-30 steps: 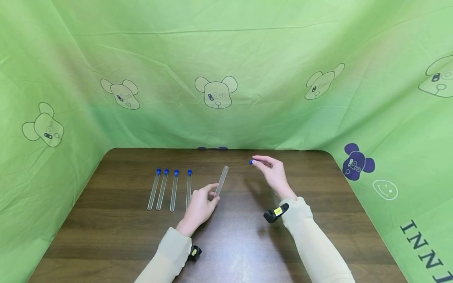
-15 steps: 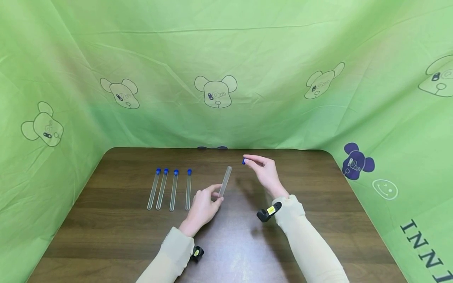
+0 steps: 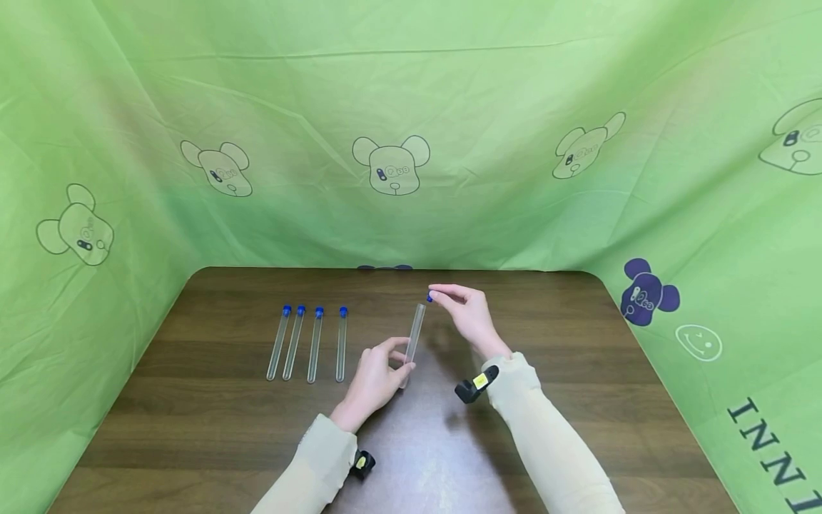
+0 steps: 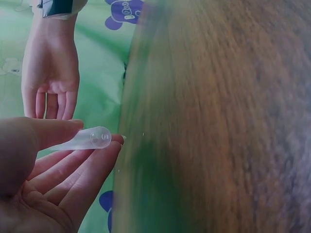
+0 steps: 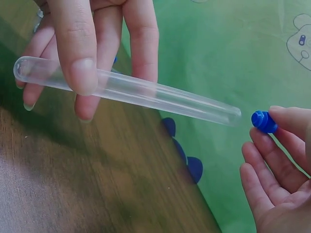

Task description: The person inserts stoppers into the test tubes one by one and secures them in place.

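My left hand [image 3: 375, 378] pinches a clear test tube [image 5: 194, 104] between thumb and fingers, its rounded bottom low and its uncovered mouth tilted up to the right. A blue stopper [image 5: 264, 122] is pinched between the thumb and index finger of my right hand [image 3: 472, 318]. In the right wrist view a small gap separates the stopper from the tube's mouth. The left wrist view looks at the tube's rounded end [image 4: 101, 138], with the right hand behind it, its stopper hidden there.
Several test tubes [image 3: 315, 350] with blue stoppers lie side by side on the left of the brown wooden table [image 3: 193, 428]. Green printed cloth [image 3: 398, 93] hangs behind the table and along both sides.
My right hand has moved left with the stopper, closing most of the distance to the tube's mouth. My left hand has shifted slightly right with the tube, which stands a little steeper.
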Available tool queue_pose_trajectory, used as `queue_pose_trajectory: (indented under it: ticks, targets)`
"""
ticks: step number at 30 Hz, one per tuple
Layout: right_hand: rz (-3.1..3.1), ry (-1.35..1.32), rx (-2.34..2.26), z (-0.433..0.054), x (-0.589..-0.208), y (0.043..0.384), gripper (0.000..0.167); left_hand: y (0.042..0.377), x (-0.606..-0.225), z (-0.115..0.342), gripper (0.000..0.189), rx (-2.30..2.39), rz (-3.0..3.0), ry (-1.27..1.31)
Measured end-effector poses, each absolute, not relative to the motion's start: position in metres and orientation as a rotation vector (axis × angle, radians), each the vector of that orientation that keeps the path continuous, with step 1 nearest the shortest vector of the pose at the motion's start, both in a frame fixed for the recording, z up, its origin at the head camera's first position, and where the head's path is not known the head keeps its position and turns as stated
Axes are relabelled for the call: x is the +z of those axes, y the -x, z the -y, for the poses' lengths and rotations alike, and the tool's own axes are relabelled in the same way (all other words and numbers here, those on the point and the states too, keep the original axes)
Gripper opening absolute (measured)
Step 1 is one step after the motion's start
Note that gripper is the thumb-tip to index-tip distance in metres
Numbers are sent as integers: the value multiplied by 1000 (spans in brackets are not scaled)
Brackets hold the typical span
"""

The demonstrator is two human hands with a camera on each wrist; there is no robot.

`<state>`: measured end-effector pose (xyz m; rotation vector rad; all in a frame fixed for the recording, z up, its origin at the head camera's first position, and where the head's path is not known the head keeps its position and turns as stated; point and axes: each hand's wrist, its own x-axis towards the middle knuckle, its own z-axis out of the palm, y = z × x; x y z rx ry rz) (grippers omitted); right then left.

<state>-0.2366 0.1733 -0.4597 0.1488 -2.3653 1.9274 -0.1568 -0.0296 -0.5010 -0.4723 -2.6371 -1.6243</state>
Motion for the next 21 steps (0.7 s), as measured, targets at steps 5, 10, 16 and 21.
queue_pose_trajectory:
  ticks: [5, 10, 16, 21]
  targets:
    - [2344, -124, 1940, -170, -463, 237, 29, 157, -504, 27, 42, -1706, 2601, 498]
    - [2321, -107, 1970, -168, -464, 236, 26, 157, -505, 24, 41, -1812, 2569, 489]
    - [2335, -96, 1968, -166, -465, 235, 26, 156, -503, 22, 41, -2096, 2514, 413]
    - [2326, -105, 2002, -166, -466, 235, 26, 156, -501, 22, 41, -2197, 2496, 364]
